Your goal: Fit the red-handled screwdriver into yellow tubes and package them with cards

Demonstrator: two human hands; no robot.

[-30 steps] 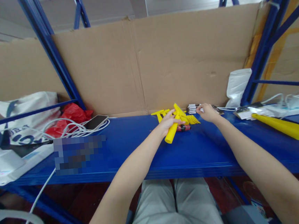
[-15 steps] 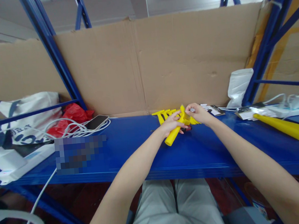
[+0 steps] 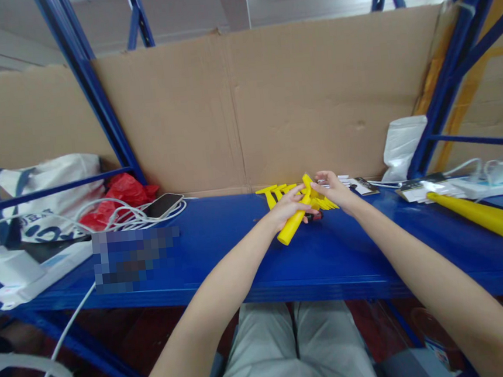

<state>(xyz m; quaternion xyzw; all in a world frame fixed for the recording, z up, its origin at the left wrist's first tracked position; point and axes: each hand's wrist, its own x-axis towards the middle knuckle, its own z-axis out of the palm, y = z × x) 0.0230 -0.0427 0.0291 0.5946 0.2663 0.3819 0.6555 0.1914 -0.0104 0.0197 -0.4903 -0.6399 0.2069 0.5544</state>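
My left hand (image 3: 285, 210) is closed around a yellow tool with a thick round handle (image 3: 291, 230), which slants with its butt end towards me. The tool's narrower upper part reaches up between my two hands. Close on the right of that upper part is my right hand (image 3: 334, 190), its thumb and fingers apart; whether the thumb touches the yellow surface I cannot tell. Just behind, several yellow T-shaped pieces (image 3: 270, 197) lie in a row on the blue table (image 3: 221, 244). A small dark red object (image 3: 316, 215) shows partly below my hands.
Upright cardboard (image 3: 175, 119) closes off the back. To the left lie a phone (image 3: 164, 205), white cables, a red plastic bag (image 3: 131, 190), a cloth bag (image 3: 56, 176) and a power strip (image 3: 43, 280). At right lie printed cards (image 3: 364, 185) and a long yellow object (image 3: 482, 213).
My right hand's fingers have gone from a pinch at the yellow tool's upper end to spread apart, slightly to the right. My left hand keeps its hold in nearly the same place.
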